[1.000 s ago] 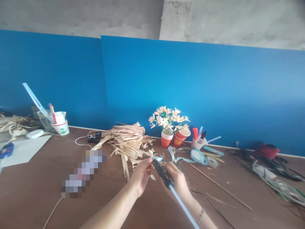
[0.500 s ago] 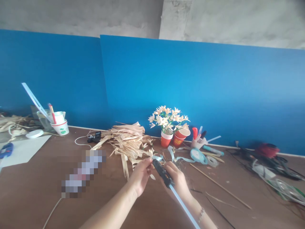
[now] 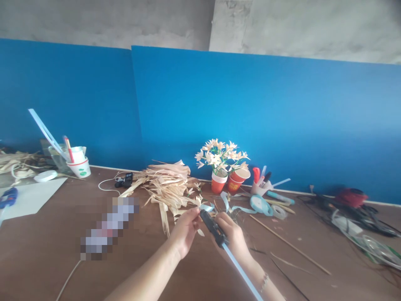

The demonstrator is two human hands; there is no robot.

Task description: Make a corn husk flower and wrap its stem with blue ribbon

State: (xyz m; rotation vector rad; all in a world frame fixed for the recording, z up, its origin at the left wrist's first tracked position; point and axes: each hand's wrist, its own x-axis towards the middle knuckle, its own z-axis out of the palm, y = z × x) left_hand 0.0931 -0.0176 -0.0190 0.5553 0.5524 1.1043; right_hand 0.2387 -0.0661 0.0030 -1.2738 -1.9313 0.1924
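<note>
Centrally, a black, elongated plastic glue gun (image 3: 214, 228) lies between the two hands, above the smooth brown tabletop (image 3: 156, 267). A straight, translucent pale-blue glue stick (image 3: 241, 271) projects from its rear end toward the near edge of the view. The right hand (image 3: 232, 235) grasps the glue gun, fingers curled about the body; a thin beaded bracelet (image 3: 265, 282) encircles that wrist. The left hand (image 3: 185, 230) is positioned just beside the front end, thumb and forefinger drawn together. Whether these fingers grip a part cannot be determined; a small cream flower (image 3: 198, 201) with pointed petals appears at their tips.

Beyond the left hand, a heap of dry, papery, tan husk strips (image 3: 169, 184) lies in loose, creased layers. To its right, cream star-shaped flowers (image 3: 216, 158) on green stems stand in tapered orange-red paper cups (image 3: 219, 184); the right-hand cup tilts. Farther right are a glossy light-blue ribbon roll (image 3: 261, 205) and, adjoining it, a translucent ring-shaped tape roll (image 3: 278, 212). A slender, straight wooden rod (image 3: 291, 246) lies diagonally on the tabletop. A flat, matt blue panel (image 3: 234, 100) rises behind the assembly.
</note>
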